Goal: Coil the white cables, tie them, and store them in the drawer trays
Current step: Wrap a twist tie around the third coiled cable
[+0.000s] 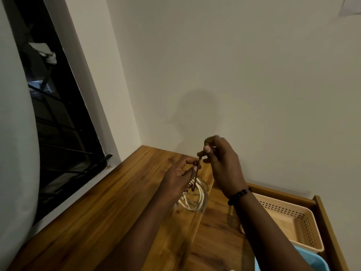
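Your left hand point(178, 176) gripping the coiled white cable point(192, 198) above the tabletop's point(109, 202) far edge, your right hand point(220, 161) pinching what looks like a brown tie point(196, 173), stretching it upward, beige tray point(289, 218) sitting in the drawer alongside

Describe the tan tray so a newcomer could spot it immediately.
Start at the wooden desk in the corner under the window, then go to the open drawer at its right end. The tan tray lies in it on the wall side, just past the right hand's beaded bracelet. Its perforated walls and tan colour set it apart from the blue tray beside it, nearer the camera.
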